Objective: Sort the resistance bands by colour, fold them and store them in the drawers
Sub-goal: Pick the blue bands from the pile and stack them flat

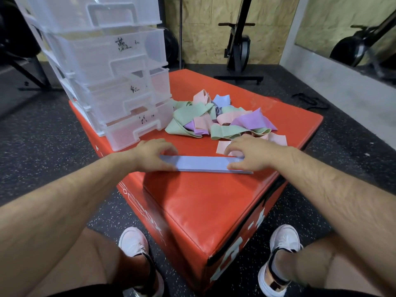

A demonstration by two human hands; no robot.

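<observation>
- The red box (203, 206) fills the lower centre of the frame, one corner pointing down between my shoes.
- On its top, at mid-frame, the blue band (203, 163) lies flat. Its long axis runs left to right and dips slightly to the right.
- My left hand (150, 154) pinches the band's left end, fingers curled over it. My right hand (252, 154) holds the right end the same way. Each hand is at its own end, so the fold should bring one end across to the other.
- Just behind my right hand a pink band (221, 146) lies flat, near enough to catch.
- Further up, right of centre, sits the unsorted pile of bands (199, 116): green, pink, purple and blue.
- The drawer stack (111, 67) rises at upper left, nearer my left hand, with handwritten labels on the fronts.
- An exercise machine (239, 50) stands at top centre.
</observation>
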